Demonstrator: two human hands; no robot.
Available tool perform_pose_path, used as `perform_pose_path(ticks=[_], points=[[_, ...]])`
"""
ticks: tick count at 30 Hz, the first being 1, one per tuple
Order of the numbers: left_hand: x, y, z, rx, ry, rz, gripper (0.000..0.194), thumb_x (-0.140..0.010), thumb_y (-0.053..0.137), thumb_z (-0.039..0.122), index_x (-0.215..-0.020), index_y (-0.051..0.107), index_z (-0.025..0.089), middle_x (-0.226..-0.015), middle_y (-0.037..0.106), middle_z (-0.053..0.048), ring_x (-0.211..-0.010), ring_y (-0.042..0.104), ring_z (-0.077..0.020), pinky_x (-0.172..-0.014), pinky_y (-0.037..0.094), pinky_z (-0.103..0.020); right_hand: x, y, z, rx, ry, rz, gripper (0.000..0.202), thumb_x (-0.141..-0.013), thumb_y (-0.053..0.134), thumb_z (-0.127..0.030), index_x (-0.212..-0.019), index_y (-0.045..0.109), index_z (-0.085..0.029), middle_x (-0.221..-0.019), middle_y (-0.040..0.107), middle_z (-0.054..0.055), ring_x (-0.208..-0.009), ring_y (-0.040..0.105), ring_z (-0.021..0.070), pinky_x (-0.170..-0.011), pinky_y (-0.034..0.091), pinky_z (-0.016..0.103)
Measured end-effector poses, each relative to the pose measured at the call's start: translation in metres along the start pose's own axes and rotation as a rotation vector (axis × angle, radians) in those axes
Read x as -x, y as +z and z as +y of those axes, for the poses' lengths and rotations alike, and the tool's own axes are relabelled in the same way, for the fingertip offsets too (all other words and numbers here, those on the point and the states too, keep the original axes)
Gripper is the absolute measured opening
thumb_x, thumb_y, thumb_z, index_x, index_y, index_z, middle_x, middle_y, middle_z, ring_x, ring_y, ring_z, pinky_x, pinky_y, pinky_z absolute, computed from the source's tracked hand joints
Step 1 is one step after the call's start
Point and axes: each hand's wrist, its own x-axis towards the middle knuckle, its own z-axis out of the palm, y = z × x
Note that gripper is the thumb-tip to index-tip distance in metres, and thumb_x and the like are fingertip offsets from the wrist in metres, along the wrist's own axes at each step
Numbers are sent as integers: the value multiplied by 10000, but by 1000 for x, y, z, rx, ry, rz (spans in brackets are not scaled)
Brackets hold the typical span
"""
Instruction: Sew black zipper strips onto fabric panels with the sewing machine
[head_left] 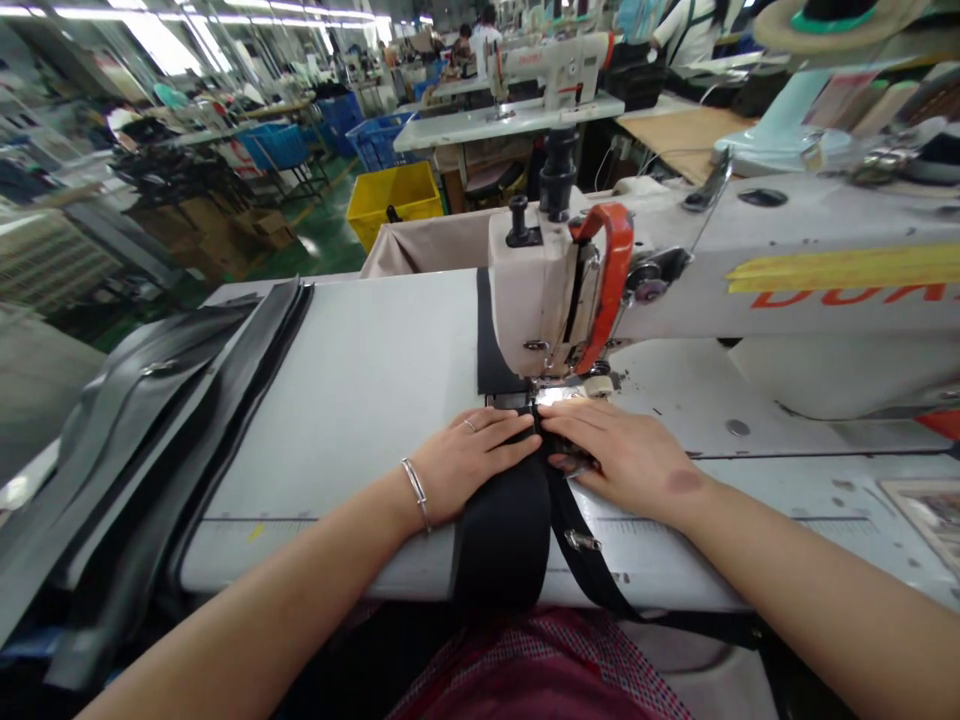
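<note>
My left hand (480, 455) lies with its fingers stretched out over a wide black material strip (506, 540), pressing it on the table just in front of the sewing machine's needle area (536, 390). Below that hand the strip hangs over the table's front edge. My right hand (619, 450) has its fingertips closed at the edge of a black zipper tape (577, 540), beside the strip. A metal slider (583, 541) sits on the tape. Under my right palm is a small dark metal part, mostly hidden. The strip's far end (495, 340) passes beyond the presser foot.
Black pieces with zippers (187, 370) are piled along the table's left side. The white machine head (532, 290) with its orange lever guard (607, 270) stands close beyond my hands. A yellow bin (397, 200) and another sewing machine (555, 70) are farther back, with people about.
</note>
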Motion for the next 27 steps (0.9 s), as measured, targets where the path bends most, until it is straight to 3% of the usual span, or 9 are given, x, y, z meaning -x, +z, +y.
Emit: perform_pose_path(ticks=[12,20,27], points=[[-1,-3,-8,101,5,5,599,-898,503,168,-1444,294,295,-1491,324,-41,-1363,285,-215,-1133,275,-431,0,-3,2,12,-12,-3,415,-908,501,-351,-1315,510,-267,-1358,528,22,-1228,488,226,-946,484,408],[-16,4,-11,15,-25,48,475,-960,428,179,-1419,349,267,-1481,335,-38,-1351,300,-204,-1132,273,-400,-2,-7,7,85,68,-6,415,-887,536,-330,-1299,520,-284,-1316,565,22,-1128,554,247,-860,503,407],[-16,3,-7,3,-47,49,480,-943,454,173,-1409,362,242,-1468,350,-53,-1347,306,-214,-1129,279,-398,-6,-5,10,114,70,-30,422,-884,535,-338,-1301,509,-286,-1265,601,20,-1071,574,255,-803,501,401]])
